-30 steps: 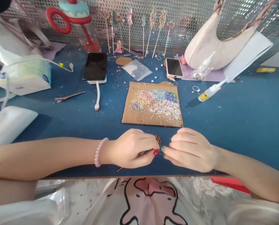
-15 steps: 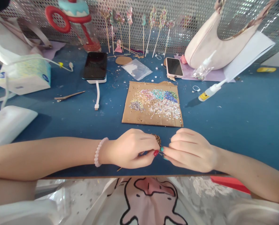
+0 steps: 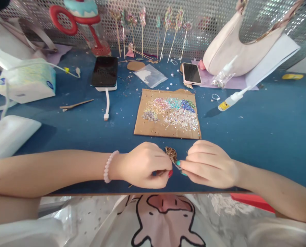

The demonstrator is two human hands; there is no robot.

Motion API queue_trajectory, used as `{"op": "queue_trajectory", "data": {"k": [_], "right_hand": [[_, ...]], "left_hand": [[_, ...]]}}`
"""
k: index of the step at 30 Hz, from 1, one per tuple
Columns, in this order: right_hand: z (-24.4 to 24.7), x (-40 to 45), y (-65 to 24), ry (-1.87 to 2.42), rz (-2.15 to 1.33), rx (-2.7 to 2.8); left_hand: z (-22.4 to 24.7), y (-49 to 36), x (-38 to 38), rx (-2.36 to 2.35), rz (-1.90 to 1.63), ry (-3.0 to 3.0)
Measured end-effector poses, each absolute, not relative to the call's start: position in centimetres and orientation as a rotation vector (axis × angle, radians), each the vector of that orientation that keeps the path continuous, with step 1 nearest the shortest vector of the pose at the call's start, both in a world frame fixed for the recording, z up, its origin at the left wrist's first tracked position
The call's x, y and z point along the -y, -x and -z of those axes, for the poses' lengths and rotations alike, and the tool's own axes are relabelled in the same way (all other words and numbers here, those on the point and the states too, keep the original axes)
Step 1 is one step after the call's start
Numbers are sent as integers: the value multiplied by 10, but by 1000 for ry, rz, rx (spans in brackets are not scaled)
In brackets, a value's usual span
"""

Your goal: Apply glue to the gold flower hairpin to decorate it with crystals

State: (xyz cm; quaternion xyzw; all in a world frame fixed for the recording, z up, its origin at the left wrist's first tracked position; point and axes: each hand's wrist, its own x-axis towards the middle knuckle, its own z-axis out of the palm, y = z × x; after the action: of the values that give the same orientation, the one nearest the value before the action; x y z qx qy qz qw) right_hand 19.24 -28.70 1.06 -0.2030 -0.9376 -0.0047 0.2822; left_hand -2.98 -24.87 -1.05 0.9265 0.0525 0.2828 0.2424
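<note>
My left hand (image 3: pixel 149 166) is closed in a pinch near the table's front edge, a pink bead bracelet on its wrist. From its fingertips sticks up a small brown, glittery ornament (image 3: pixel 171 153); its lower part is hidden by the fingers. A thin stick end shows below that hand. Close on the right, my right hand (image 3: pixel 209 166) pinches slim silvery tweezers (image 3: pixel 178 166), mostly covered by the fingers, with the tip at the ornament. Just beyond both hands lies a cardboard sheet (image 3: pixel 153 129) bearing piles of small rhinestones (image 3: pixel 181 119) sorted by colour.
A glue bottle (image 3: pixel 231 101) lies right of the cardboard. Behind are a zip bag (image 3: pixel 150 76), two phones (image 3: pixel 105 72), a pale handbag (image 3: pixel 227 51) and several decorated sticks (image 3: pixel 168 20) against the perforated panel. At left are a tissue box (image 3: pixel 26 82) and a hair clip (image 3: pixel 77 105).
The brown ornament has turned and now shows more of its face above my left fingers. My left fingertips have shifted slightly down; my right hand has barely moved.
</note>
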Motion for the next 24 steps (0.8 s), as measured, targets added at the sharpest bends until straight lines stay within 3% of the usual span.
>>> {"op": "queue_trajectory", "data": {"k": [7,18,24], "right_hand": [[-11,287,-193,524,47,2522],[-21,292,-188,275,370,2562],[-17,282,-200,565,88,2537]], "left_hand": [[10,30,249,-116,-753,-2551],[11,31,249,-145,-843,-2683],[6,33,248,-91,-907,-2633]]}}
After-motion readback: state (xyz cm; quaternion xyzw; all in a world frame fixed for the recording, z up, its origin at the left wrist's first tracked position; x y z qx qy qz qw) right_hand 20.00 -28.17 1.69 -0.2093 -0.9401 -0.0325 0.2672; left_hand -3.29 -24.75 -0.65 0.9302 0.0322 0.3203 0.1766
